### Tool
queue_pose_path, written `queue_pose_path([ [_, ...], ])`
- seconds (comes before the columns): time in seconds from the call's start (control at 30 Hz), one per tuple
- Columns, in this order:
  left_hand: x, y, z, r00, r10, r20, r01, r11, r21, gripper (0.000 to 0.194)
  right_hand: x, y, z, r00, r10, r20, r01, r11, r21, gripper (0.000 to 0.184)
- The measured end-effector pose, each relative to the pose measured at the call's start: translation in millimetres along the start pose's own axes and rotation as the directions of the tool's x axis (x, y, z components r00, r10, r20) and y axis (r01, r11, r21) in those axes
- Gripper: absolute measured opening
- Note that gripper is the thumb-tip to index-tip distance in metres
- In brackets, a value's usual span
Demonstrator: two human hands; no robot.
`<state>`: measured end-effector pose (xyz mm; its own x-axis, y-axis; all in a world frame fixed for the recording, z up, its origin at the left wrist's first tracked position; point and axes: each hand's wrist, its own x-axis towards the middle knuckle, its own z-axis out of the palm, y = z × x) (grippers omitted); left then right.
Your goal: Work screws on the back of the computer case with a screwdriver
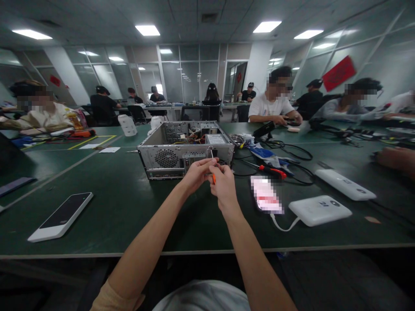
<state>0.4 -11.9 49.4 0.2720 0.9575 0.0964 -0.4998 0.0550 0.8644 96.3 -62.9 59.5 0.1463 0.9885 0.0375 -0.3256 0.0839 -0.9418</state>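
An open metal computer case [186, 155] lies on the green table with its rear panel towards me. My right hand [223, 183] is closed around a screwdriver [214, 178], whose orange handle shows between the fingers. Its thin metal shaft points up and away, in front of the panel's right part. My left hand [198, 172] meets the right one there, fingers pinched together at the shaft. Whether the tip touches a screw is too small to tell. Inside the case are a silver box-shaped part [215, 139] and coloured wires.
Right of the case lie a red-and-black screwdriver [270, 171], black cables [296, 151] and a blue-white bag [264, 153]. Nearer are a lit phone [266, 194] and white power banks [319, 210]. A white handheld device [61, 216] lies left. Several people sit around.
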Motion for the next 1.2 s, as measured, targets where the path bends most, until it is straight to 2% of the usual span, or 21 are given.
queue_pose_path([
  [0.1, -0.9, 2.7, 2.9, 1.0, -0.017, -0.013, 0.017, 1.0, 0.0, 0.016, -4.8, -4.0, 10.4, 0.99, 0.126, 0.069, -0.138, 0.968, 0.21, 0.02],
  [0.27, 2.4, 4.6, 0.2, 0.991, -0.122, 0.056, 0.123, 0.992, -0.014, 0.032, -11.8, -9.8, 24.5, 0.969, 0.165, 0.182, -0.24, 0.796, 0.556, 0.021],
  [0.37, 5.8, 4.7, -1.2, 0.985, -0.141, 0.097, 0.152, 0.98, -0.125, 0.039, -12.3, -10.0, 29.3, 0.966, 0.164, 0.198, -0.254, 0.72, 0.646, 0.025],
  [0.47, 7.1, 5.4, -1.1, 0.984, -0.151, 0.096, 0.167, 0.969, -0.184, 0.04, -10.8, -9.5, 32.6, 0.967, 0.141, 0.213, -0.25, 0.694, 0.675, 0.028],
  [0.6, 5.4, 7.3, -0.1, 0.985, -0.162, 0.061, 0.169, 0.973, -0.16, 0.027, -7.7, -6.4, 31.5, 0.968, 0.137, 0.211, -0.242, 0.74, 0.628, 0.028],
  [0.7, 4.1, 6.7, 4.1, 0.99, -0.136, 0.03, 0.138, 0.985, -0.103, 0.02, -9.1, 1.0, 17.9, 0.973, 0.163, 0.162, -0.218, 0.875, 0.431, 0.033],
  [0.73, 4.3, 5.7, 6.5, 0.992, -0.124, 0.022, 0.125, 0.989, -0.084, 0.018, -11.2, 4.2, 10.2, 0.982, 0.152, 0.114, -0.181, 0.931, 0.317, 0.037],
  [0.77, 5.0, 4.3, 9.3, 0.993, -0.115, 0.019, 0.116, 0.991, -0.068, 0.015, -14.1, 7.4, 1.3, 0.996, 0.087, 0.0, -0.085, 0.977, 0.193, 0.04],
  [0.8, 6.2, 2.6, 12.3, 0.994, -0.106, 0.01, 0.106, 0.993, -0.056, 0.013, -17.6, 10.2, -8.3, 0.991, -0.074, -0.113, 0.081, 0.995, 0.059, 0.039],
  [0.83, 7.7, 0.9, 15.3, 0.996, -0.093, -0.002, 0.093, 0.994, -0.05, 0.012, -21.4, 12.4, -17.8, 0.943, -0.271, -0.194, 0.259, 0.962, -0.089, 0.035],
  [0.87, 9.5, -0.6, 18.0, 0.996, -0.088, -0.012, 0.087, 0.995, -0.043, 0.015, -25.0, 13.7, -26.6, 0.862, -0.46, -0.211, 0.413, 0.88, -0.232, 0.03],
  [0.9, 11.2, -1.7, 20.3, 0.996, -0.08, -0.025, 0.079, 0.996, -0.04, 0.018, -28.0, 14.2, -34.1, 0.772, -0.617, -0.152, 0.532, 0.758, -0.377, 0.028],
  [0.93, 12.7, -2.2, 22.1, 0.997, -0.073, -0.031, 0.072, 0.997, -0.037, 0.022, -30.1, 14.0, -39.9, 0.69, -0.721, -0.056, 0.599, 0.613, -0.514, 0.031],
  [1.0, 14.5, -1.5, 23.8, 0.998, -0.059, -0.035, 0.058, 0.998, -0.031, 0.027, -30.7, 12.4, -46.2, 0.557, -0.823, 0.113, 0.663, 0.358, -0.657, 0.034],
  [1.03, 14.6, -0.5, 23.9, 0.998, -0.053, -0.033, 0.052, 0.998, -0.029, 0.028, -29.2, 11.5, -46.9, 0.5, -0.853, 0.152, 0.677, 0.275, -0.682, 0.031],
  [1.13, 13.4, 3.4, 22.7, 0.999, -0.039, -0.037, 0.038, 0.999, -0.03, 0.029, -20.5, 10.4, -43.9, 0.373, -0.907, 0.196, 0.712, 0.144, -0.687, 0.019],
  [1.2, 12.5, 5.4, 20.5, 0.998, -0.034, -0.051, 0.033, 0.999, -0.027, 0.029, -14.3, 9.3, -40.7, 0.327, -0.916, 0.234, 0.736, 0.091, -0.67, 0.013],
])
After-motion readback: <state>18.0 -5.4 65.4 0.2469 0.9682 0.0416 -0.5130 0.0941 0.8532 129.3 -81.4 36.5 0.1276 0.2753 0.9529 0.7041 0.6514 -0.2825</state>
